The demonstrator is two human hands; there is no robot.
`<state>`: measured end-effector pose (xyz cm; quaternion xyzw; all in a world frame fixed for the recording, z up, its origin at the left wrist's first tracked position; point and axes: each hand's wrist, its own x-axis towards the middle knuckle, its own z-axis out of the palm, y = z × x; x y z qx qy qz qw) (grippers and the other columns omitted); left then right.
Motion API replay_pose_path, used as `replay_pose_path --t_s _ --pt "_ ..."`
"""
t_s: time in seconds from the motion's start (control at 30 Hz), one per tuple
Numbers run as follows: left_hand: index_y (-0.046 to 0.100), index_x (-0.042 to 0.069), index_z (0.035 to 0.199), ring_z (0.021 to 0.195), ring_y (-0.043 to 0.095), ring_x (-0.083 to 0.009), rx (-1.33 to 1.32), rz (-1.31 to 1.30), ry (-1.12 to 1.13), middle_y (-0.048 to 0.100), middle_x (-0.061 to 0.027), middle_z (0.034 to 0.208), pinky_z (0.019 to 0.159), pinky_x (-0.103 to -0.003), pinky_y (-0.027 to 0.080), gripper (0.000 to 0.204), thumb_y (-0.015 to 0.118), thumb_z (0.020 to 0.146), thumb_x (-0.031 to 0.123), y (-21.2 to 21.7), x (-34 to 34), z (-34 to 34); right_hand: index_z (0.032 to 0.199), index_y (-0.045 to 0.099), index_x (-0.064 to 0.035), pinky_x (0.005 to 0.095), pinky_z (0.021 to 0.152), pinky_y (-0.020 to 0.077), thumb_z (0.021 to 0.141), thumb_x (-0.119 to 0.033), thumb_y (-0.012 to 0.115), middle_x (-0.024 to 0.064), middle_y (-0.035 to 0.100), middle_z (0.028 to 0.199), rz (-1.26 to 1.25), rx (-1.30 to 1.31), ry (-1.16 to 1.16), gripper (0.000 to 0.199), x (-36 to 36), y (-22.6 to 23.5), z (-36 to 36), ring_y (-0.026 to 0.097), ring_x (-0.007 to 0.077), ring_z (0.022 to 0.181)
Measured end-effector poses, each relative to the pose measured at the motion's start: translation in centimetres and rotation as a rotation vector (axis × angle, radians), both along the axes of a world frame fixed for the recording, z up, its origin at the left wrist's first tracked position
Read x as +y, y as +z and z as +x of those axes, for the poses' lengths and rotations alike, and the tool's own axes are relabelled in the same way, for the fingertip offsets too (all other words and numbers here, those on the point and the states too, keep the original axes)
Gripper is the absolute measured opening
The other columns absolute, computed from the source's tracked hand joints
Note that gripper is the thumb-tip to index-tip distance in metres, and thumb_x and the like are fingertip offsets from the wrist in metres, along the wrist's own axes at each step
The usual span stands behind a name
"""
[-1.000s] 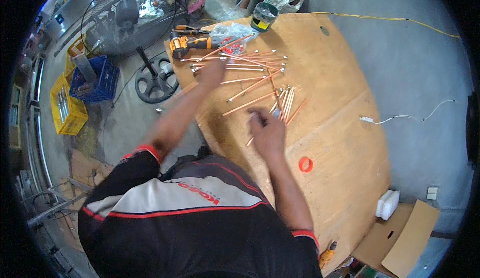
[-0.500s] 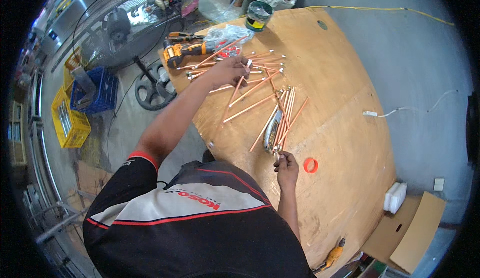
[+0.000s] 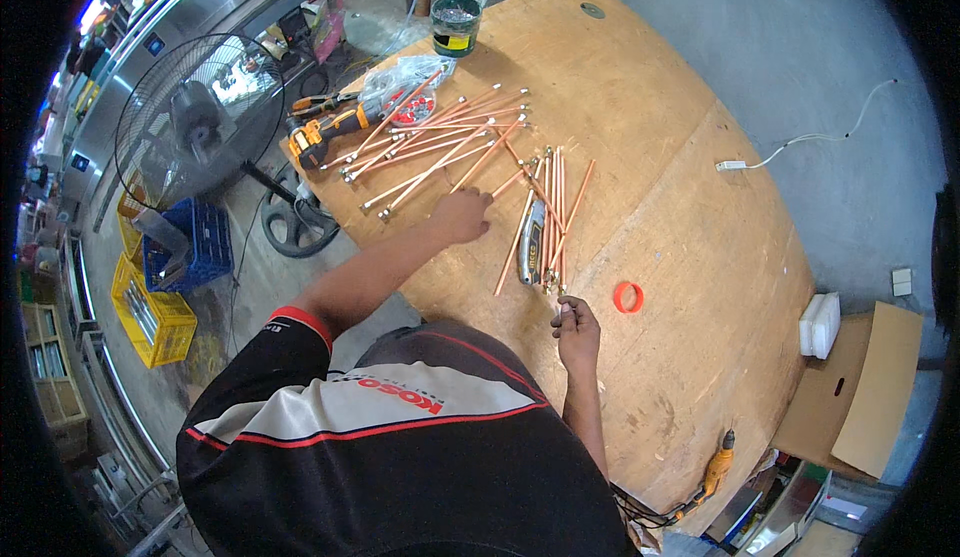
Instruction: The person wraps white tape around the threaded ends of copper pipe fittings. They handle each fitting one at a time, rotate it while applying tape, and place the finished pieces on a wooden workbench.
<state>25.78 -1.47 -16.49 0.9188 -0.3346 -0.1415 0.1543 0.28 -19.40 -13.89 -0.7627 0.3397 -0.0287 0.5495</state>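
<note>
My left hand is over the near side of a loose heap of copper tubes, many with silvery nuts at their ends. Its fingers close round the lower part of one copper tube that slants away to the upper right. My right hand is low at the middle of the table, thumb and fingers pinched together. Something small and metallic shows at its fingertips, too small to name. Just beyond it lies a bundle of copper tubes, with a grey utility knife along its left side.
An orange tape ring lies right of my right hand on the wooden table. At the far left are an orange-black power tool and a tub of red pieces. A dark green bucket stands behind; an orange drill lies near right.
My left hand has let go of the tube it held over the heap and come nearer, onto another tube. My right hand stays almost in place. The whole view has shifted.
</note>
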Motion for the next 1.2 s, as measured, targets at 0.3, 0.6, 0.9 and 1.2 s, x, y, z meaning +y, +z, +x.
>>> replay_pose_path --t_s 0.3,0.6,0.9,1.2 --pt "0.058 0.008 0.124 0.074 0.066 -0.0258 0.489 -0.344 0.092 0.064 -0.0109 0.087 0.066 -0.039 0.054 0.042 0.062 0.082 0.014 -2.9 3.0 1.5 0.111 0.064 -0.0057 0.0244 0.057 0.0480 0.101 -0.013 0.051 0.0043 0.061 0.075 0.010 0.085 0.120 0.018 0.8 0.6 0.0 0.056 0.0093 0.063" --pt "0.064 0.003 0.115 0.063 0.059 -0.0114 1.186 -0.965 0.282 0.063 -0.0040 0.081 0.058 -0.028 0.051 0.031 0.058 0.089 0.018 7.3 7.0 -3.8 0.110 0.065 -0.0050 0.0260 0.058 0.0505 0.100 -0.017 0.054 0.0062 0.063 0.080 0.112 -0.050 0.289 0.019 2.1 1.2 2.0 0.061 0.0112 0.067" --pt "0.070 0.001 0.091 0.082 0.066 -0.0313 0.057 -0.435 0.160 0.068 -0.0161 0.091 0.072 -0.042 0.051 0.041 0.070 0.085 0.042 13.0 9.2 -14.0 0.110 0.061 0.0022 0.0259 0.057 0.0506 0.100 -0.021 0.052 0.0079 0.061 0.087 0.087 -0.360 0.508 0.026 3.8 6.7 3.2 0.061 0.0137 0.069" --pt "0.047 0.008 0.136 0.084 0.062 -0.0344 0.098 -0.826 0.286 0.061 -0.0182 0.087 0.074 -0.044 0.046 0.042 0.053 0.098 0.025 10.9 9.5 -25.9 0.102 0.059 -0.0003 0.0267 0.057 0.0503 0.102 -0.021 0.052 0.0065 0.060 0.077 0.378 -0.432 0.745 0.022 8.3 9.0 2.9 0.058 0.0136 0.067"
